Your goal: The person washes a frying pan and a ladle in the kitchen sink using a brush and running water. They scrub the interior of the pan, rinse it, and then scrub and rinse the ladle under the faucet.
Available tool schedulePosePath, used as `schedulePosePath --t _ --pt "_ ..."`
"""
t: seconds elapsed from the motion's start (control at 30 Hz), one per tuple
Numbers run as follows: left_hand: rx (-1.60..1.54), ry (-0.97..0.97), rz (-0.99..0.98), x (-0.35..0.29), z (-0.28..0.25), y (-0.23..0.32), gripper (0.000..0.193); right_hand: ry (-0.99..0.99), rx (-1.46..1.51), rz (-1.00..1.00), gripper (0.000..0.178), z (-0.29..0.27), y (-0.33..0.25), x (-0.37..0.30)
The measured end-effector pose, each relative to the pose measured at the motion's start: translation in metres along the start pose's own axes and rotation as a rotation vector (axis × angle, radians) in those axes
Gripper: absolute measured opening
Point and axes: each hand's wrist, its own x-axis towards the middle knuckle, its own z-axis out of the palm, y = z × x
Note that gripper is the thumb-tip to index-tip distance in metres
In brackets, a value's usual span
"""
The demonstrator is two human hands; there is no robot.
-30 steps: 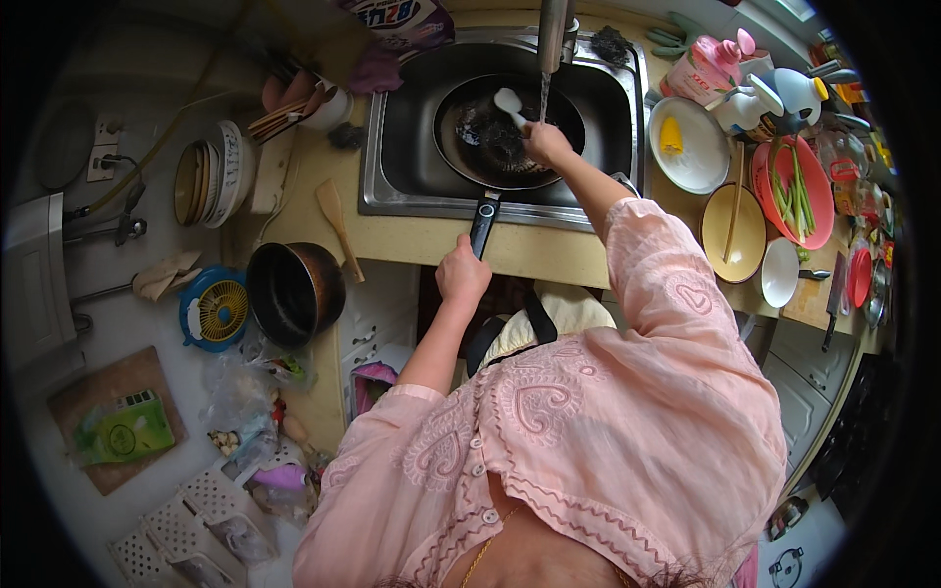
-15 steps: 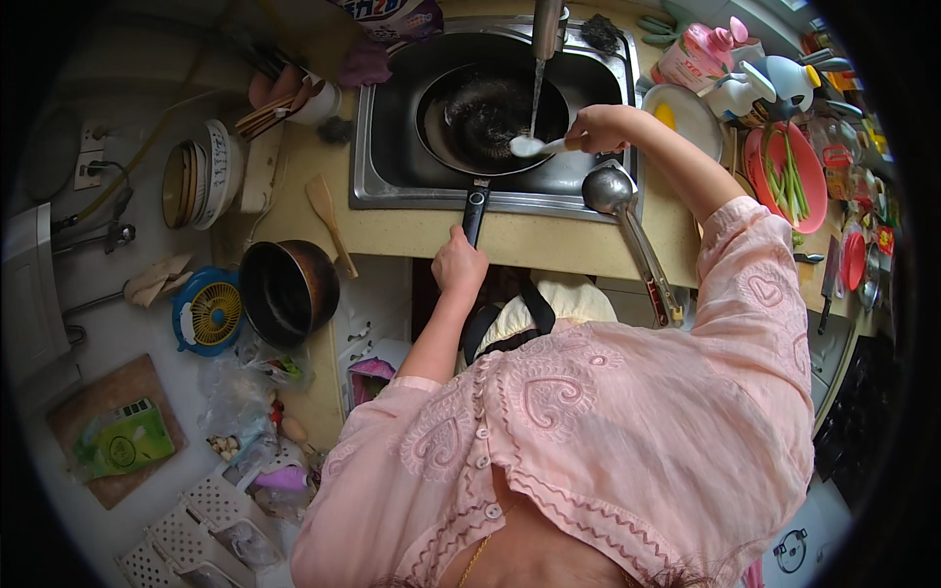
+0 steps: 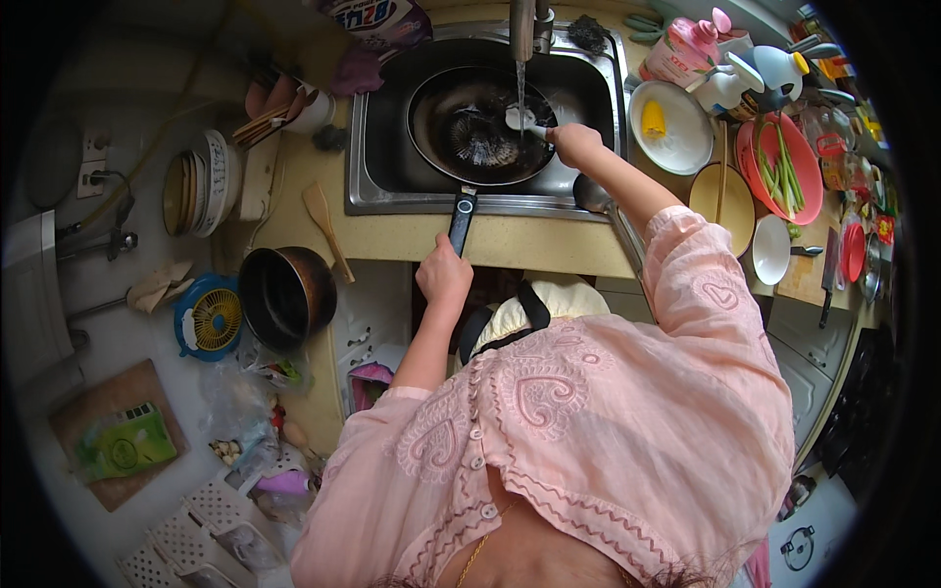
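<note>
As the left hand [image 3: 444, 271] stays closed round the black handle [image 3: 463, 220], the frying pan [image 3: 429, 132] sits straight ahead of that grip, down in the steel sink [image 3: 365, 192]! Over to the right hand [image 3: 575, 147], fingers wrapped on a white utensil [image 3: 519, 119], its pale head out to the left of the grip, over the pan, water [image 3: 520, 83] streaming right down at it! Now the print: far ahead of the left grip, a purple-and-white packet [image 3: 377, 24] wears big bold lettering. Ahead and right of the right grip, a pink pump bottle [image 3: 679, 54] carries lettering too. Well left of the left grip and nearer the body, a green packet [image 3: 125, 443] shows a round emblem, its writing too small to read.
</note>
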Motion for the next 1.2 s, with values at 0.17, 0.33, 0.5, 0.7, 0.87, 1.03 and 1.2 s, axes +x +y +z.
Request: schedulePosePath --t 0.17,0.33,0.5,0.7,0.87,1.03,1.2 --pt "-0.002 -0.021 -0.047 -0.004 0.007 -0.011 0.024 0.056 0.113 -0.035 0.023 -0.001 -0.014 -0.029" --pt "-0.065 -0.008 -0.088 -0.01 0.011 -0.01 0.026 0.252 0.232 0.105 0.026 -0.001 -0.003 -0.046" --pt "-0.066 0.007 -0.074 -0.008 0.015 -0.015 0.026 0.471 0.382 -0.029 0.036 0.006 0.015 -0.086" --pt "-0.07 0.037 -0.029 -0.008 0.019 -0.018 0.025 0.631 0.405 0.073 0.034 0.028 0.031 -0.164" --pt "-0.065 0.039 -0.03 -0.009 0.016 -0.02 0.025 0.795 0.318 0.181 0.03 0.07 0.051 -0.215" --pt "-0.018 0.064 0.042 -0.005 0.018 -0.024 0.025 0.791 0.253 0.304 0.03 0.095 0.062 -0.246" --pt "-0.01 0.054 0.033 -0.008 0.014 -0.024 0.025 0.842 0.202 0.371 0.028 0.118 0.064 -0.248"
